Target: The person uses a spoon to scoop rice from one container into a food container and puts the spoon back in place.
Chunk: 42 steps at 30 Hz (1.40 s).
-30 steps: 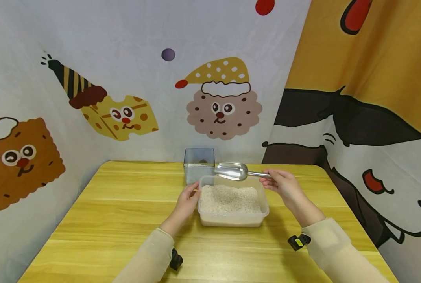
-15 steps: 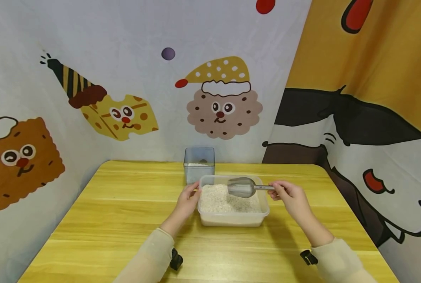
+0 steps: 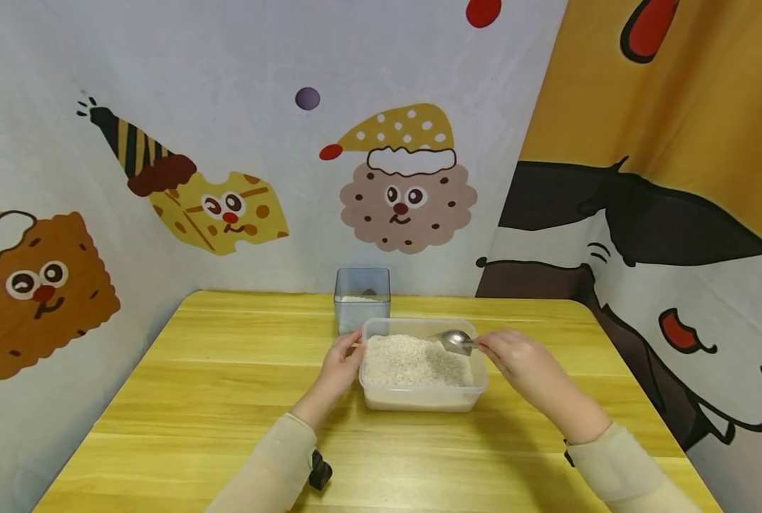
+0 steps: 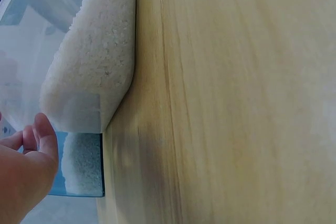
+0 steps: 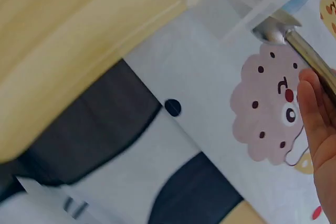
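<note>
Head view: clear plastic tub (image 3: 422, 399) of white rice (image 3: 413, 362) stood mid-table on the yellow wooden table (image 3: 227, 370). Right hand (image 3: 515, 356) gripped the handle of a metal scoop (image 3: 456, 341), fingers curled round it, bowl dug into the rice at the tub's far right. Left hand (image 3: 339, 363) rested with relaxed fingers against the tub's left wall. Small square container (image 3: 362, 299) stood just behind the tub.

Bright, even, soft indoor light from overhead; faint shadows only beneath the rice tub (image 3: 422, 399) and sleeves. Sharp in the head view, with wide-angle bending at the edges (table (image 3: 227, 399) corners curve). Soft and slightly smeared in both wrist views. Mild glare on the metal scoop (image 5: 275, 29).
</note>
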Each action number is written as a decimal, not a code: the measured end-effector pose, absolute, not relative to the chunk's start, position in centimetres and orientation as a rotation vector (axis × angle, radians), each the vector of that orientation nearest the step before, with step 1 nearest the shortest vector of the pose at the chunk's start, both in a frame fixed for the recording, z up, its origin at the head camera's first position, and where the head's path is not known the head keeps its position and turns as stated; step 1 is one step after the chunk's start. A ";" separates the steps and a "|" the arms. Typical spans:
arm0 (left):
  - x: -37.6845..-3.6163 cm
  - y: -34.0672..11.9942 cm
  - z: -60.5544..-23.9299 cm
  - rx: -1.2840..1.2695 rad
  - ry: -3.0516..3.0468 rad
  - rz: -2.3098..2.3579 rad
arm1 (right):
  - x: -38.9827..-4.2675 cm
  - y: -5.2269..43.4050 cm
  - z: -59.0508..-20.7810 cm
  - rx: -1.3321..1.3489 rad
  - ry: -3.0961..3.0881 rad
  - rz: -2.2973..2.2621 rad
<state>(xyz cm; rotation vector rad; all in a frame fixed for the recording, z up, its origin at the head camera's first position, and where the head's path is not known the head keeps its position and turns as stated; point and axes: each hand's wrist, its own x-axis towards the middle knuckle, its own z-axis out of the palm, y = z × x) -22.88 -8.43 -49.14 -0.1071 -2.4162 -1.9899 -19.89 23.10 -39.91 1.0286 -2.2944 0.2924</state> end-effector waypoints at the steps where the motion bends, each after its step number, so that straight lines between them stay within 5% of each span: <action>1: -22.9 -8.4 -49.1 -0.111 -2.416 -1.989 | -19.9 23.1 -39.8 1.060 -2.289 0.241; 11: -22.9 -8.5 -49.2 -0.119 -2.421 -1.967 | -19.2 22.1 -38.2 1.104 -2.489 0.094; 26: -22.6 -8.6 -48.3 -0.110 -2.430 -1.980 | -20.6 23.7 -38.3 0.345 -3.060 1.162; 33: -21.1 -8.4 -45.5 -0.125 -2.449 -2.000 | -21.0 24.3 -41.4 0.198 -2.909 1.537; 42: -22.5 -8.8 -47.9 -0.121 -2.432 -2.018 | -21.0 24.1 -42.5 0.150 -2.850 1.647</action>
